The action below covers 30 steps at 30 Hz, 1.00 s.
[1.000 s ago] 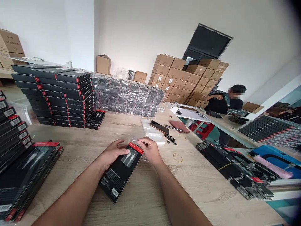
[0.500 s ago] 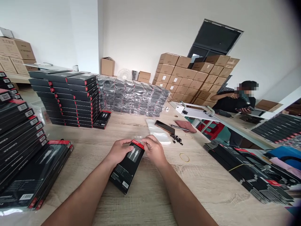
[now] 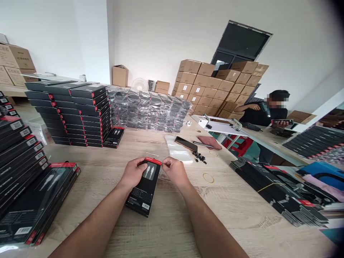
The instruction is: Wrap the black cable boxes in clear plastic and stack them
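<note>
My left hand point(image 3: 132, 174) is closed on the left side of a black cable box point(image 3: 142, 190) with a red top strip, its thumb lying across the front. White cable plugs show in the box's window. A clear plastic tab point(image 3: 152, 154) sticks up past the top edge. At the upper right corner, my right hand point(image 3: 175, 172) is pinched with thumb and index finger together. What lies between those fingertips is too small to make out. The box tilts slightly over the wooden table point(image 3: 172, 229).
Stacked black boxes point(image 3: 91, 114) stand left, with more boxes point(image 3: 40, 200) nearer. Plastic-wrapped boxes point(image 3: 150, 111) line the back. A phone point(image 3: 186, 144), small black pieces point(image 3: 199, 157) and a rubber band point(image 3: 208, 178) lie right, before flat black sleeves point(image 3: 268, 190). A co-worker point(image 3: 264, 111) holds a power tool.
My right hand has moved slightly right and down, off the box's top edge to its corner. The box has turned a little more upright in my left hand. The view has shifted slightly.
</note>
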Motion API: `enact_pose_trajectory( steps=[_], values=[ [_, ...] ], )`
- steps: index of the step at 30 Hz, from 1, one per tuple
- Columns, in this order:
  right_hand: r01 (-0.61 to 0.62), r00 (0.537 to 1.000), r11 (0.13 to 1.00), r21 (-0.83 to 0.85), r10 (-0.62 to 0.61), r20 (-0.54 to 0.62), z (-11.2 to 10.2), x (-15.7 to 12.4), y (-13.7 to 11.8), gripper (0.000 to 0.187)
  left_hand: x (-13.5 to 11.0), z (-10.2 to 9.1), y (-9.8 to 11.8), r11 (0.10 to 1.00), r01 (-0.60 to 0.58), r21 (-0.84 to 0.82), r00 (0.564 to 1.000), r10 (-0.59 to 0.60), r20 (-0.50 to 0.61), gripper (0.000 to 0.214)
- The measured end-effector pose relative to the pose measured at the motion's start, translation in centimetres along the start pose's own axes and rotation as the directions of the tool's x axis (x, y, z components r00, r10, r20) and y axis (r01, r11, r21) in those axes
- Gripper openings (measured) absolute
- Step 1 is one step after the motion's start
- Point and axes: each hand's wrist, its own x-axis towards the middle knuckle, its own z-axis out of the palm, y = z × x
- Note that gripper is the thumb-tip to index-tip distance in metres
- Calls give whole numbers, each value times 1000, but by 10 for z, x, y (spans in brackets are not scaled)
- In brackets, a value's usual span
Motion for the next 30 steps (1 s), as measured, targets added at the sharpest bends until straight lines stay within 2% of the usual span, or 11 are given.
enact_pose_trajectory(
  steps=[7,11,13,16,18,21,24,26,28,30],
  values=[
    [51,993,996,79,-42,-113,-1,0,-14,12,0,-1,0,998,-30,60,1000,29,5,29],
    [92,986,973,211,-60,-155,-2,-3,-26,13,-4,4,5,991,-135,-3,984,134,-121,30],
    [41,988,916,399,22,-152,-2,-4,-34,15,-8,7,12,968,-239,-72,959,224,-172,31],
    [-44,988,736,675,132,-79,-5,-5,-47,21,-18,9,28,921,-362,-140,926,338,-169,31],
    [-26,987,655,755,138,-86,-10,-6,-55,23,-23,8,41,902,-405,-149,911,385,-148,32],
    [42,990,620,783,79,-115,-18,-8,-62,24,-28,0,58,889,-436,-140,898,419,-136,36],
    [34,999,662,749,-44,-6,-27,-9,-60,34,-29,-14,64,925,-378,-46,926,378,5,30],
    [1,983,766,643,-118,139,-31,-10,-54,31,-28,-25,59,938,-327,120,941,311,134,23],
    [-11,947,876,482,-145,285,-32,-12,-47,26,-26,-34,49,897,-280,341,952,214,219,21],
    [-1,917,925,379,-150,369,-32,-13,-41,30,-24,-40,37,813,-228,536,957,86,277,19]
  ],
)
